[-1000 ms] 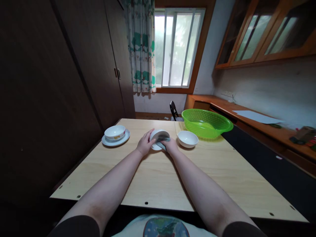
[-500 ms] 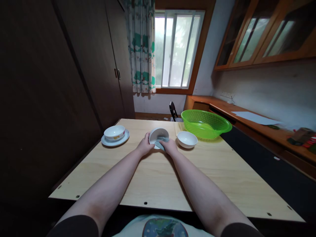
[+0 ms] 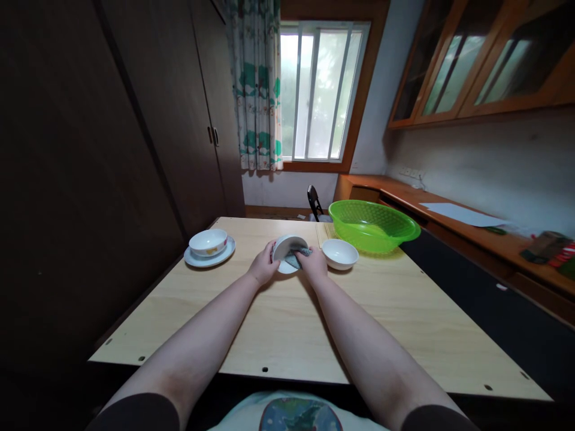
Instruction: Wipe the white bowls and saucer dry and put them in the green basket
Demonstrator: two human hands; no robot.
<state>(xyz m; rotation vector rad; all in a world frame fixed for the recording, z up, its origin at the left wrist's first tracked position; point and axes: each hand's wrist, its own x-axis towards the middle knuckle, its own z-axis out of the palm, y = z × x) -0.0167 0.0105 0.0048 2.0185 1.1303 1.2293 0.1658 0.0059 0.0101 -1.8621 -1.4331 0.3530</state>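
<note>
A tilted white bowl (image 3: 283, 249) holds a bunched, apparently grey-green cloth (image 3: 293, 260) against its inside.

The held bowl (image 3: 283, 247) has turned: half a second ago its hollow faced the person more squarely, whereas now it slants and less of the inside shows. Reddish colouring on its outer side, barely visible then, shows beside the left hand (image 3: 264, 265). The grey cloth (image 3: 292, 261), lower and more spread out then, sits farther right and looks more bunched. The right hand (image 3: 315, 264) has shifted right with it, nearer the white bowl (image 3: 340, 255). The view has tilted slightly upward.
</note>
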